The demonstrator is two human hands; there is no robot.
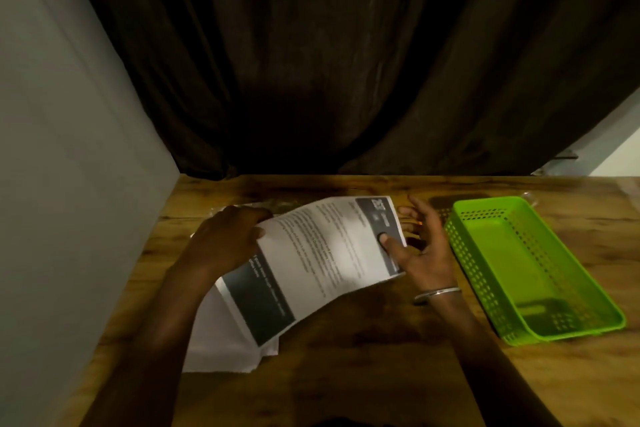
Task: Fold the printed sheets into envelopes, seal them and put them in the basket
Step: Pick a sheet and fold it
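A printed sheet [322, 260] with text and dark bands is lifted slightly above the wooden table [346, 374], stretched between both hands. My left hand [228, 239] grips its far left edge, fingers curled over the paper. My right hand [419, 250] pinches the sheet's right end, thumb on top on the dark band, fingers underneath. A stack of white sheets [221, 347] lies under the lifted sheet's near corner. The green perforated basket [530, 267] stands to the right with nothing visible inside.
A grey wall [69, 149] runs along the table's left side. A dark curtain [329, 62] hangs behind the far edge. A dark flat object [446, 203] lies behind the basket. Clear plastic [239, 210] shows beyond my left hand.
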